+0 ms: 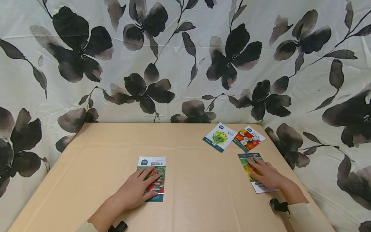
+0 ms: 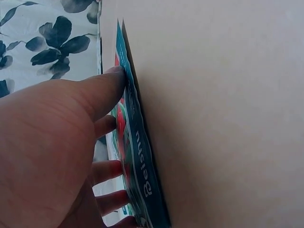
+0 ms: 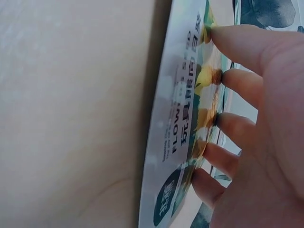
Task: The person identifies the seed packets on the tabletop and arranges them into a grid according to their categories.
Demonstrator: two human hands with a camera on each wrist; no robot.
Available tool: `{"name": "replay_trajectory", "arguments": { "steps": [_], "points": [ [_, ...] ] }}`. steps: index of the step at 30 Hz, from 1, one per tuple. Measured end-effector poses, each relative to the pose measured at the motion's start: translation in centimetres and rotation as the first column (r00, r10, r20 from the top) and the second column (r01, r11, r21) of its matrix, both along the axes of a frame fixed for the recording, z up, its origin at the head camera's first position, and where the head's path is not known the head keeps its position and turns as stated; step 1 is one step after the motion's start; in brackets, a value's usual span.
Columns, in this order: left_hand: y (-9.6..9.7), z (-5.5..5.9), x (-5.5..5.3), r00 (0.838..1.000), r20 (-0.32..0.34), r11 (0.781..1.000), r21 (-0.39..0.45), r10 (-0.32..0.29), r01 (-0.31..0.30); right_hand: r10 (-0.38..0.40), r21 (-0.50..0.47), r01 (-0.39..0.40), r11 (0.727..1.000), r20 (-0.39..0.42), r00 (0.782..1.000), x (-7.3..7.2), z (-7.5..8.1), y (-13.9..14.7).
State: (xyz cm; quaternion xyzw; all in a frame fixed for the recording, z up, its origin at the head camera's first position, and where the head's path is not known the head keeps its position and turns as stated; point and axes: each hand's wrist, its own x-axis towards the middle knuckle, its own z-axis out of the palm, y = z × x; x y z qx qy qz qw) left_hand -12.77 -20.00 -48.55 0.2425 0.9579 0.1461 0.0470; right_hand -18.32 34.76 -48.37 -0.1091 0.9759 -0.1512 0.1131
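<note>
My left hand (image 1: 138, 187) rests with spread fingers on a seed packet with red flowers (image 1: 160, 178), which lies upright to me on the table. In the left wrist view, the thumb (image 2: 107, 90) touches the packet near its teal "Beishu" band (image 2: 142, 166). On the right, the fingers of my right hand (image 1: 268, 174) lie spread over a sunflower seed packet (image 1: 246, 166). Its white end (image 3: 166, 118) carries printing that reads upside down from my side. The fingertips touch the yellow flower picture in the right wrist view. Part of each packet is hidden under the hand.
Behind the right hand, a seed packet with yellow flowers (image 1: 219, 138) overlaps one with red and white flowers (image 1: 249, 138) near the table's back edge. The table (image 1: 197, 180) has a tan cover. A floral curtain (image 1: 185, 64) hangs behind and at the sides.
</note>
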Motion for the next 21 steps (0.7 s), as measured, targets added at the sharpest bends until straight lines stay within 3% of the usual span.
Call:
{"name": "replay_trajectory", "arguments": {
  "steps": [21],
  "points": [
    [0.0,-0.1,0.0,1.000,0.003,1.000,0.007,-0.003,0.003,-0.005,0.039,0.007,0.999,-0.046,0.999,0.7,-0.3,-1.0]
  ]
}}
